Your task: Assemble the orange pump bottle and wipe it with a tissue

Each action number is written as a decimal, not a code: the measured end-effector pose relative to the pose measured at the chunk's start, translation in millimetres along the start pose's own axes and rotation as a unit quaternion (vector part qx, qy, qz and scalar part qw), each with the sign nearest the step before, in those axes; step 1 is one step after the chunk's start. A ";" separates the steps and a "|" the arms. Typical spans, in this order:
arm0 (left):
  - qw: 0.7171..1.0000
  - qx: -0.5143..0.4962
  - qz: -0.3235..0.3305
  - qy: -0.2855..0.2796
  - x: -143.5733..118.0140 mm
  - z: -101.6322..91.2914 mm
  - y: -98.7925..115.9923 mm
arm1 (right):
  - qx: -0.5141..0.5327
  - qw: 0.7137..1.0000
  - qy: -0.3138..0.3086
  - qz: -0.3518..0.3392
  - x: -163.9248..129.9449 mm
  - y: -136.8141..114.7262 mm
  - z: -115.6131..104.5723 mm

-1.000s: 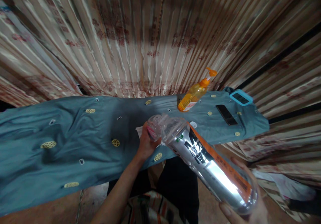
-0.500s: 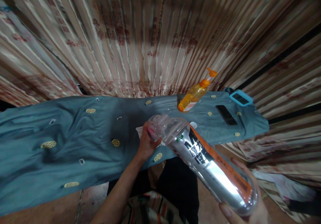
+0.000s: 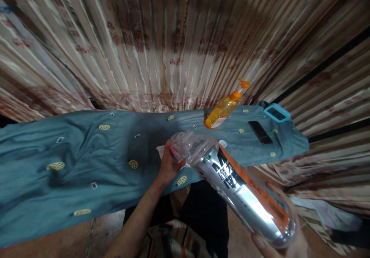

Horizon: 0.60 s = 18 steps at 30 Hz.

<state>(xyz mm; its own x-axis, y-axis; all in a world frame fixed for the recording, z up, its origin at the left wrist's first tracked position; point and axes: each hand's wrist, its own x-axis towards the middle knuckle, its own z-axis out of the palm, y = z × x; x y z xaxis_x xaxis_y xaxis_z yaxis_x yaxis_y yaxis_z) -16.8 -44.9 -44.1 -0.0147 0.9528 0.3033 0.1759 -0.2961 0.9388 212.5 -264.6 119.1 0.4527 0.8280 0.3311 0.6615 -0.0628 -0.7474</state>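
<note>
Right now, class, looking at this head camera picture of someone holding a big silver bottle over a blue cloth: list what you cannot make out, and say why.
1. Bottle cap: hidden by the left hand gripping the neck.
2. Right hand: mostly cut off by the bottom edge, only fingers under the base show.
3. Bottle label wording: blurred and glared.
4. White paper on the blue cloth: mostly behind the left hand.
5. Soap bottle label: too small.

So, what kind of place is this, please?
Probably a room in a home: long patterned curtains hang behind a table under a teal cloth, with an orange pump bottle and a black phone on it.
</note>
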 end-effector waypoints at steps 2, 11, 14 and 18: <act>1.000 0.000 -0.002 -0.005 0.2 -0.7 1.1 | 0.005 1.000 0.002 0.012 -0.3 -2.6 0.5; 1.000 0.015 0.000 0.003 -0.9 -1.2 1.1 | 0.016 1.000 -0.006 -0.015 0.6 15.5 -3.4; 1.000 0.023 0.001 0.006 -1.2 -1.0 1.5 | -0.016 0.993 -0.067 -0.099 7.3 37.3 -15.4; 1.000 0.011 0.009 0.011 -0.7 -0.9 1.4 | -0.011 0.989 -0.091 -0.115 8.2 38.2 -15.2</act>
<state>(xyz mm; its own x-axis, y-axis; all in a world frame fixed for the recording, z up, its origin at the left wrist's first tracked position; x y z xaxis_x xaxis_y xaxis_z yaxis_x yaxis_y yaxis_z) -17.4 -46.1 -42.8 -0.0325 0.9458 0.3232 0.1973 -0.3110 0.9297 250.6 -268.8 102.1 0.1753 0.9082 0.3801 0.7487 0.1277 -0.6505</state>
